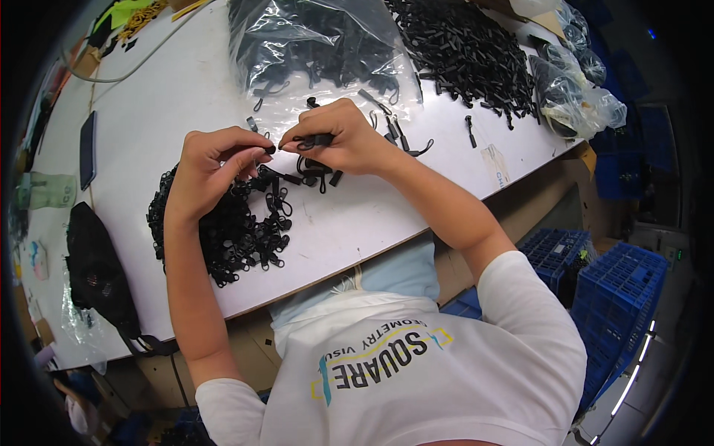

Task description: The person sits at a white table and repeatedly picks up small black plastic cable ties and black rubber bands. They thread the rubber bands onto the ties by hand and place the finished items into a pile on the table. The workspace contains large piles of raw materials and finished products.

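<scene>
Bag [256, 44], black pulls [331, 63] inside, right hand [335, 137] beside

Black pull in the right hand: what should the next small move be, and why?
Probably bring the black pull in the right hand slightly left, to the small black piece in the left hand: each hand pinches one part, and the two hands face each other with only a narrow gap between.
</scene>
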The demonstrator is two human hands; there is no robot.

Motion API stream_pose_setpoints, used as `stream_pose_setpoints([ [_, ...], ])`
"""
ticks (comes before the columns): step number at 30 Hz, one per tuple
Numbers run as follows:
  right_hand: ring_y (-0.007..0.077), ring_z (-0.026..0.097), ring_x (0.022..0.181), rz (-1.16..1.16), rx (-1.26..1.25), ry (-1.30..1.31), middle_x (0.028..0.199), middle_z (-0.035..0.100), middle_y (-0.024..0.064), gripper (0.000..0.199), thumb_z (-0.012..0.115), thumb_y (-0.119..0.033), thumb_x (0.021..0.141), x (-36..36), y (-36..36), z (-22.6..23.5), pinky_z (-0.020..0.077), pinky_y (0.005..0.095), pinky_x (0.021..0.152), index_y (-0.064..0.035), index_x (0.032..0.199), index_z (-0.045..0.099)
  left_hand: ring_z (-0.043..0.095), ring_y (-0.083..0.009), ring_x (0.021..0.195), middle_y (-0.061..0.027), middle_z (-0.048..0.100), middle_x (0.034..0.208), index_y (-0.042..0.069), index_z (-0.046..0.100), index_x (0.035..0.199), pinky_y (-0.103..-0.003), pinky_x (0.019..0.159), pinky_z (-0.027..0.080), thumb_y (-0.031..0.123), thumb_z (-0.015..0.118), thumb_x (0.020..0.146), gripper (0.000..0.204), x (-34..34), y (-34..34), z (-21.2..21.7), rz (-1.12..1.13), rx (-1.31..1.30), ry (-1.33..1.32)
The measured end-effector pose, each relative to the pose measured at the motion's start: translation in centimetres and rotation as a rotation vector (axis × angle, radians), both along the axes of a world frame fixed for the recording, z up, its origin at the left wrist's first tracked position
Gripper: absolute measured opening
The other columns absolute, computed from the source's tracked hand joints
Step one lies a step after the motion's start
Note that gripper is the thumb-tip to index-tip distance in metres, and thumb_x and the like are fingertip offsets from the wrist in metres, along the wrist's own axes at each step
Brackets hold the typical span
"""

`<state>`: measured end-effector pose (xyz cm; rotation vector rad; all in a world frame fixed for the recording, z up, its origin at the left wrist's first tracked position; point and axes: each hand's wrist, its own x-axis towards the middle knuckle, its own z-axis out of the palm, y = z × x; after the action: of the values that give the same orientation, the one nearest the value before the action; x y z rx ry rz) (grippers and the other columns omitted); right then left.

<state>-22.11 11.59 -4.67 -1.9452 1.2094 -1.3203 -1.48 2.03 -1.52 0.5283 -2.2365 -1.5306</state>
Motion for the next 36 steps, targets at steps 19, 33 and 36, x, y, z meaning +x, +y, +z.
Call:
stream_pose_setpoints([
  [19, 0.0182, 0.053, 0.052, 0.176, 0.063, 0.059, 0.06, 0.056, 0.0065, 0.014, 0.072, -0.004, 0.071, -0.11, 0.4, 0.8, 0.0371, 0.0299, 0.049, -0.0059, 0.084, 0.071, 0.06, -0.0124, 0.063, -0.0075, 0.064, 0.073, -0.005, 0.061, 0.086, -0.023, 0.062, 0.048, -0.006, 0.062, 0.078, 0.008, -0.62, 0.38, -0.13, -0.145, -0.139, 0.031],
  [33, 0.0188, 0.054, 0.054, 0.241, 0.167, -0.022, 0.062, 0.058, 0.0094, 0.012, 0.071, -0.007, 0.072, -0.54, -0.13, 0.82, 0.0386, 0.0298, 0.05, -0.0005, 0.082, 0.068, 0.06, -0.0134, 0.069, -0.0083, 0.065, 0.075, -0.003, 0.062, 0.08, -0.026, 0.066, 0.047, -0.005, 0.065, 0.073, 0.008, -0.67, 0.47, 0.41, -0.123, -0.129, 0.048],
  [36, 0.0187, 0.051, 0.051, 0.204, 0.149, -0.05, 0.058, 0.055, 0.0078, 0.008, 0.072, -0.007, 0.073, -0.63, 0.26, 0.8, 0.0351, 0.0304, 0.048, -0.0019, 0.079, 0.068, 0.061, -0.0145, 0.071, -0.0083, 0.065, 0.075, -0.002, 0.064, 0.081, -0.026, 0.067, 0.047, -0.002, 0.067, 0.073, 0.009, -0.78, 0.72, 0.57, -0.098, -0.041, 0.037],
])
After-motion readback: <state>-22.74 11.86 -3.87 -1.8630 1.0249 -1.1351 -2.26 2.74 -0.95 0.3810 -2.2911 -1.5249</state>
